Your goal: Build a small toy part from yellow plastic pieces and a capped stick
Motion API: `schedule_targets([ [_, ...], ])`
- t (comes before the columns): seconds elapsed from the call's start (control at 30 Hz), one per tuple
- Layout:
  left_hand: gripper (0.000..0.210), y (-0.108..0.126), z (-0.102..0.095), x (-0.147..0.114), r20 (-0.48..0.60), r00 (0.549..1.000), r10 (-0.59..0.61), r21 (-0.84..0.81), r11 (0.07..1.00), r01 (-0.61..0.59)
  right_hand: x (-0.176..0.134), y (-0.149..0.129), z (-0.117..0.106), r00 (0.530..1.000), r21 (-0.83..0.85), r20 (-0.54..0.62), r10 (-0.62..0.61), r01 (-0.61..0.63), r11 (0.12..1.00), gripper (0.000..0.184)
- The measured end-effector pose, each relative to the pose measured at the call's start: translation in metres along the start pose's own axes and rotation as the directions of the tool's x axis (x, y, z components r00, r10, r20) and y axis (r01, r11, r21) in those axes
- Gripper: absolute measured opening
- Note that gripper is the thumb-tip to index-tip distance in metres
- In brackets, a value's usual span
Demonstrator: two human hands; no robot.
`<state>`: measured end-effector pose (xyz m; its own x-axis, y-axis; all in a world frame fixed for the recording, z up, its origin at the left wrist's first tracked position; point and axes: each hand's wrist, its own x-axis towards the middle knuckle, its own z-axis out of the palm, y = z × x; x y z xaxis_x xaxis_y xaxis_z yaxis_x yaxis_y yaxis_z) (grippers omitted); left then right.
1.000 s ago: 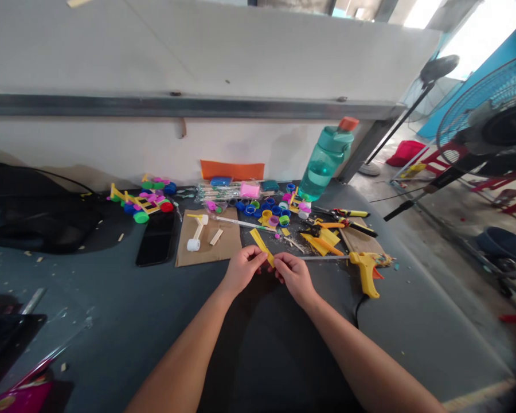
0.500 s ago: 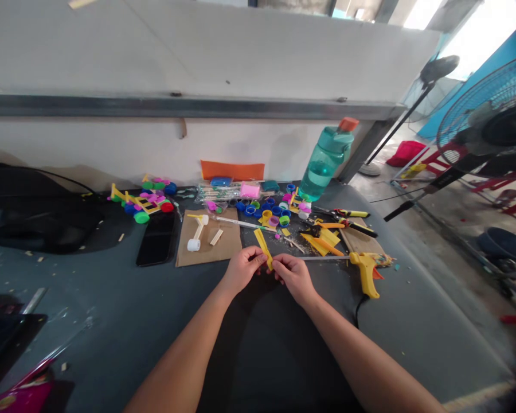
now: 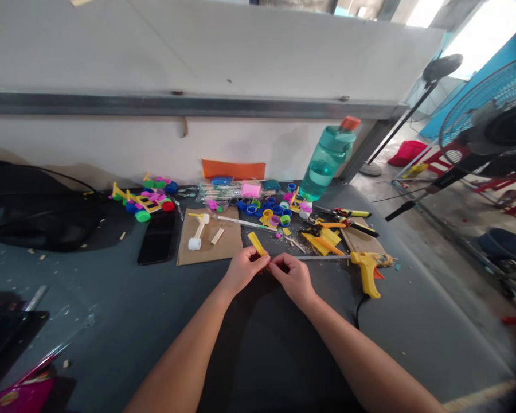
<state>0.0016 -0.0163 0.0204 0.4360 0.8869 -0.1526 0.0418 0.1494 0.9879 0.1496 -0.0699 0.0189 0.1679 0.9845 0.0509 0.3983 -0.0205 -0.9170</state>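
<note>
A thin yellow strip [image 3: 257,244], perhaps paper or foam, is pinched between my two hands just above the dark table. My left hand [image 3: 243,268] is closed on it with thumb and forefinger, and its upper end sticks out to the upper left. Against the strip's lower end, the fingertips of my right hand [image 3: 293,277] press together close to the left thumb. That lower end is mostly hidden by the fingers. Beyond my hands lies a cardboard piece [image 3: 230,252] carrying a small wheeled stick assembly [image 3: 200,229] and short wooden sticks [image 3: 217,236].
Bottle caps [image 3: 269,212] cluster behind my hands. A yellow glue gun [image 3: 367,272], pliers [image 3: 363,229] and yellow scraps [image 3: 327,240] lie to the right. Behind them stands a teal bottle [image 3: 324,163]. A phone [image 3: 157,241] and colourful wheeled models [image 3: 148,202] are on the left.
The strip has tilted further left, and less of it shows between my hands. My right fingertips have moved slightly left, closer to my left thumb.
</note>
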Motion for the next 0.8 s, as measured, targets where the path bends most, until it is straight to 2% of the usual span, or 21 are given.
schedule_targets([
  [0.17, 0.019, 0.001, 0.002, 0.001, -0.019, 1.0, -0.023, -0.089, 0.996, 0.021, 0.002, 0.001, -0.002, 0.999, 0.082, -0.042, 0.022, -0.019, 0.996, 0.022],
  [0.37, 0.016, 0.002, 0.003, 0.002, -0.066, 0.996, -0.056, -0.145, 0.988, 0.046, 0.004, 0.005, -0.002, 0.999, 0.194, 0.011, 0.049, -0.051, 0.98, 0.02],
  [0.6, 0.031, 0.001, 0.002, 0.001, -0.087, 0.992, -0.094, -0.194, 0.978, 0.076, 0.003, 0.011, 0.0, 0.994, 0.3, 0.062, 0.089, -0.104, 0.948, 0.024],
  [0.8, 0.034, 0.002, 0.003, 0.0, -0.108, 0.986, -0.126, -0.239, 0.966, 0.098, 0.004, 0.013, 0.003, 0.995, 0.31, 0.013, 0.101, -0.1, 0.946, 0.027],
])
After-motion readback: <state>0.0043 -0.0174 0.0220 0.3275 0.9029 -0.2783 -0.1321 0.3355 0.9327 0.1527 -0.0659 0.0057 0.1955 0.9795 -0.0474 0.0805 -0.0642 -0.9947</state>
